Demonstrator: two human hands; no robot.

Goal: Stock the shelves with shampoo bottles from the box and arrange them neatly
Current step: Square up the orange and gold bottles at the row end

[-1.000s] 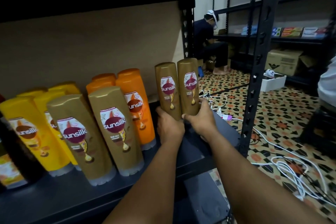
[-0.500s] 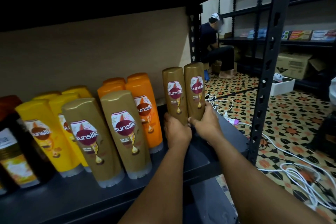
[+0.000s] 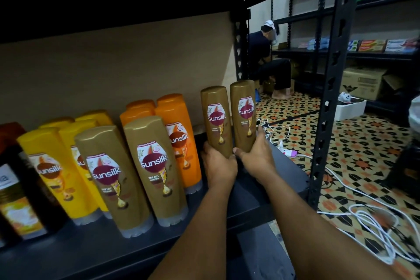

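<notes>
Gold bottles, one gripped in the left hand (image 3: 219,167), one in the right hand (image 3: 256,155), stand at the shelf's (image 3: 284,173) three o'clock end; next, letting go squarely aligned.

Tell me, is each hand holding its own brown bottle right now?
Yes, the left hand grips the left brown bottle and the right hand grips the right brown bottle.

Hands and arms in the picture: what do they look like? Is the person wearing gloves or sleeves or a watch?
No gloves. The left hand and right hand are bare, and both forearms are bare as far as the picture shows, with no sleeve in view. No watch, ring or bracelet shows on the wrists or fingers. The light is dim, so tiny details are hard to tell.
</notes>
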